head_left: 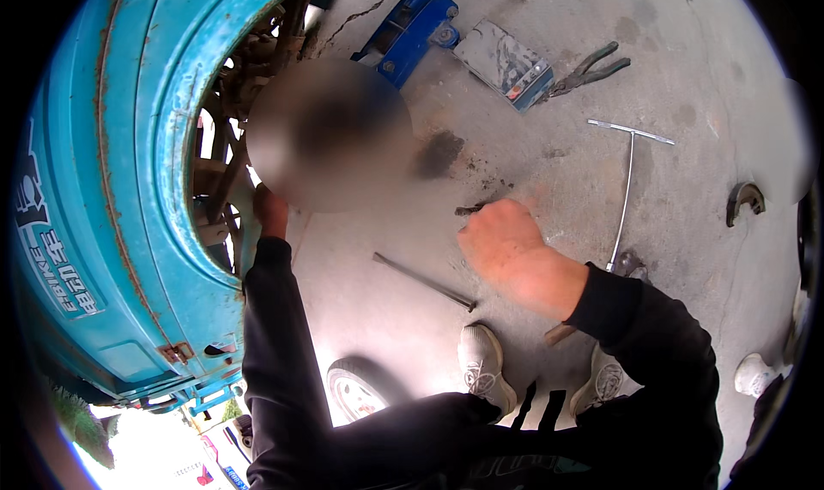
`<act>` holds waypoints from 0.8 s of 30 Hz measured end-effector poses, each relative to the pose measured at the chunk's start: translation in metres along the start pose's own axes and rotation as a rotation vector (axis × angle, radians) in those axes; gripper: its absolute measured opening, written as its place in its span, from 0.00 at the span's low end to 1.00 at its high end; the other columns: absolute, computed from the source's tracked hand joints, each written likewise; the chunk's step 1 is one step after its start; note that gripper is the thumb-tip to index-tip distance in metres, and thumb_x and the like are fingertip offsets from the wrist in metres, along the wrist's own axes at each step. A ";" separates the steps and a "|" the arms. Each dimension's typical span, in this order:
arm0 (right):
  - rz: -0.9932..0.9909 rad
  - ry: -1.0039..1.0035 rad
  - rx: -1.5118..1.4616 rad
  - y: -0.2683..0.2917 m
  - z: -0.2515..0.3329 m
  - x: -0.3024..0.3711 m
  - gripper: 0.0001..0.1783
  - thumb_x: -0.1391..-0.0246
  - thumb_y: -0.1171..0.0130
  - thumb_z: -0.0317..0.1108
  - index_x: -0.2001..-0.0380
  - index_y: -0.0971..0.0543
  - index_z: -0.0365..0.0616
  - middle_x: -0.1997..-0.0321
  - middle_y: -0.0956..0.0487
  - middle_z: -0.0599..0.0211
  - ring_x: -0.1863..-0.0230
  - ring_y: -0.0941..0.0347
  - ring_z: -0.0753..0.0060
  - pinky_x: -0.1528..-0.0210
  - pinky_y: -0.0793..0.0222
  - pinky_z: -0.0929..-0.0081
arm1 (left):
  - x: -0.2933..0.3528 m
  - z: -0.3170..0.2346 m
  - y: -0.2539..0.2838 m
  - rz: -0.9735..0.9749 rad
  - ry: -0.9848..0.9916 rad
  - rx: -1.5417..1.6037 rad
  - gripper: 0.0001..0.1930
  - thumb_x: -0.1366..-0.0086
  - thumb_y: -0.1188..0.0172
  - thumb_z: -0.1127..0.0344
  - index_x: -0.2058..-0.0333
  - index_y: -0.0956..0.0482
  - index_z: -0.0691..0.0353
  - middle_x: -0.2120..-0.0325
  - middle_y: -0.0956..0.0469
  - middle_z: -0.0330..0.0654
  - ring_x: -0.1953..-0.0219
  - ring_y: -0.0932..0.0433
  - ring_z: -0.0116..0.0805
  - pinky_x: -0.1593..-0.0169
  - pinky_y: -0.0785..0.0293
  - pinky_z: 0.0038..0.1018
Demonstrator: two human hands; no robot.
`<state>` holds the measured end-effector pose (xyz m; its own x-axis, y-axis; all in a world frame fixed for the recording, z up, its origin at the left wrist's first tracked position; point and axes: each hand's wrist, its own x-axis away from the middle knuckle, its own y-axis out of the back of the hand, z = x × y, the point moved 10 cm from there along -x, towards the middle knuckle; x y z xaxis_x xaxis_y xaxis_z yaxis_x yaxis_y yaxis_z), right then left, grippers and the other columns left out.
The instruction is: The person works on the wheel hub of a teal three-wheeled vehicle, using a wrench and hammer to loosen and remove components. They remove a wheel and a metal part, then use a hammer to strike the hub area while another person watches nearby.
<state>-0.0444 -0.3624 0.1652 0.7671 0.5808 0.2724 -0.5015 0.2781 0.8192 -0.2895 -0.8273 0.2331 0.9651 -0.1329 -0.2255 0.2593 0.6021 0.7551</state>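
His right hand (502, 237) is fisted around a small dark tool (470, 208); the left hand (271, 213), at nine o'clock, reaches into the blue vehicle (112, 190), grip unclear.

Single head-worn fisheye view, looking steeply down from above the person's own arms at close range. The right hand (502, 237) sits near the picture's centre, the left hand (271, 211) further left by the blue vehicle body (103, 190). Concrete floor (687, 87) stretches beyond both hands; straight edges bow toward the rim.
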 end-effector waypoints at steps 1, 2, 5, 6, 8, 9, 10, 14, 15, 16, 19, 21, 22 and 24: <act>-0.015 -0.016 0.023 0.004 0.009 -0.006 0.04 0.53 0.37 0.31 0.76 0.14 0.50 0.72 0.15 0.65 0.65 0.17 0.65 0.69 0.25 0.66 | 0.002 -0.021 0.006 -0.014 -0.070 0.038 0.10 0.35 0.42 0.60 0.66 0.19 0.59 0.71 0.16 0.49 0.66 0.15 0.49 0.65 0.20 0.42; -0.017 -0.054 0.055 0.005 0.011 -0.011 0.04 0.54 0.36 0.31 0.76 0.14 0.51 0.72 0.15 0.67 0.65 0.17 0.68 0.70 0.25 0.67 | 0.000 -0.057 0.016 0.022 -0.029 0.111 0.09 0.34 0.44 0.61 0.65 0.21 0.59 0.72 0.16 0.48 0.67 0.15 0.49 0.66 0.20 0.43; -0.034 -0.082 0.123 0.013 0.019 -0.028 0.06 0.56 0.35 0.31 0.71 0.13 0.52 0.70 0.17 0.72 0.65 0.18 0.69 0.72 0.27 0.69 | 0.005 -0.084 0.059 0.096 0.075 0.190 0.06 0.32 0.47 0.64 0.63 0.25 0.59 0.74 0.16 0.45 0.69 0.15 0.48 0.66 0.20 0.43; -0.040 -0.083 0.142 0.017 0.019 -0.034 0.08 0.57 0.34 0.31 0.69 0.12 0.52 0.69 0.17 0.74 0.65 0.19 0.68 0.73 0.27 0.69 | 0.006 -0.079 0.060 0.098 0.082 0.188 0.05 0.31 0.48 0.65 0.63 0.26 0.58 0.75 0.16 0.44 0.69 0.15 0.48 0.66 0.20 0.43; 0.035 -0.062 0.115 0.025 0.020 -0.044 0.10 0.57 0.34 0.30 0.68 0.12 0.52 0.68 0.17 0.73 0.64 0.19 0.68 0.74 0.28 0.70 | 0.004 -0.069 0.062 0.109 0.097 0.204 0.05 0.31 0.49 0.65 0.62 0.28 0.58 0.75 0.15 0.43 0.69 0.15 0.48 0.67 0.21 0.43; 0.073 -0.053 0.102 0.027 0.021 -0.048 0.10 0.57 0.34 0.30 0.67 0.12 0.51 0.68 0.16 0.73 0.63 0.19 0.68 0.74 0.28 0.70 | 0.006 -0.065 0.062 0.122 0.110 0.226 0.05 0.31 0.48 0.64 0.62 0.28 0.58 0.75 0.15 0.43 0.69 0.15 0.47 0.67 0.21 0.43; 0.065 -0.056 0.103 0.028 0.021 -0.050 0.10 0.57 0.34 0.30 0.67 0.12 0.52 0.67 0.16 0.73 0.63 0.18 0.68 0.74 0.27 0.70 | 0.007 -0.069 0.063 0.139 0.122 0.258 0.06 0.31 0.48 0.64 0.62 0.28 0.58 0.75 0.15 0.43 0.70 0.15 0.47 0.68 0.21 0.42; 0.088 -0.026 0.158 0.028 0.035 -0.067 0.10 0.54 0.35 0.31 0.66 0.12 0.52 0.65 0.15 0.71 0.62 0.18 0.68 0.71 0.25 0.69 | 0.013 -0.082 0.073 0.054 -0.049 0.217 0.08 0.32 0.46 0.61 0.63 0.29 0.58 0.78 0.17 0.44 0.72 0.16 0.50 0.68 0.20 0.43; 0.107 -0.006 0.184 0.028 0.041 -0.071 0.10 0.54 0.35 0.31 0.66 0.12 0.52 0.64 0.15 0.70 0.61 0.18 0.67 0.70 0.25 0.69 | 0.010 -0.081 0.073 0.008 -0.096 0.144 0.08 0.32 0.46 0.61 0.63 0.29 0.58 0.79 0.18 0.44 0.72 0.16 0.50 0.68 0.20 0.43; 0.103 0.048 0.207 0.029 0.050 -0.073 0.10 0.53 0.35 0.32 0.66 0.12 0.51 0.64 0.15 0.69 0.61 0.18 0.66 0.68 0.24 0.69 | 0.013 -0.079 0.069 -0.029 -0.137 0.072 0.08 0.32 0.45 0.60 0.63 0.29 0.58 0.80 0.19 0.44 0.73 0.17 0.50 0.69 0.20 0.43; 0.112 0.116 0.259 0.037 0.047 -0.079 0.09 0.53 0.35 0.33 0.67 0.12 0.49 0.65 0.15 0.65 0.61 0.17 0.63 0.64 0.22 0.67 | 0.016 -0.102 0.092 -0.168 -0.119 0.003 0.07 0.33 0.45 0.61 0.66 0.27 0.57 0.83 0.21 0.44 0.79 0.18 0.47 0.76 0.21 0.40; 0.125 0.106 0.226 0.042 0.038 -0.082 0.07 0.55 0.35 0.32 0.70 0.13 0.47 0.67 0.14 0.62 0.62 0.16 0.61 0.62 0.21 0.66 | 0.018 -0.105 0.094 -0.249 -0.130 -0.091 0.07 0.33 0.46 0.62 0.70 0.25 0.56 0.84 0.22 0.43 0.82 0.19 0.42 0.80 0.22 0.37; 0.101 0.077 0.201 0.045 0.029 -0.079 0.07 0.55 0.35 0.32 0.70 0.13 0.47 0.67 0.15 0.61 0.61 0.16 0.59 0.61 0.21 0.65 | 0.018 -0.112 0.095 -0.258 -0.147 -0.107 0.06 0.33 0.46 0.63 0.70 0.25 0.54 0.85 0.23 0.41 0.82 0.19 0.39 0.80 0.22 0.35; 0.039 0.064 0.135 0.054 0.022 -0.072 0.08 0.54 0.36 0.31 0.69 0.14 0.45 0.66 0.15 0.58 0.60 0.16 0.56 0.60 0.21 0.63 | 0.023 -0.104 0.097 -0.350 -0.099 -0.157 0.05 0.33 0.46 0.64 0.69 0.24 0.53 0.86 0.24 0.38 0.84 0.21 0.35 0.82 0.25 0.32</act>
<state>-0.1181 -0.4063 0.2009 0.7189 0.6379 0.2762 -0.4688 0.1515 0.8702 -0.2460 -0.6896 0.2372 0.8202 -0.4219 -0.3865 0.5720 0.6192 0.5380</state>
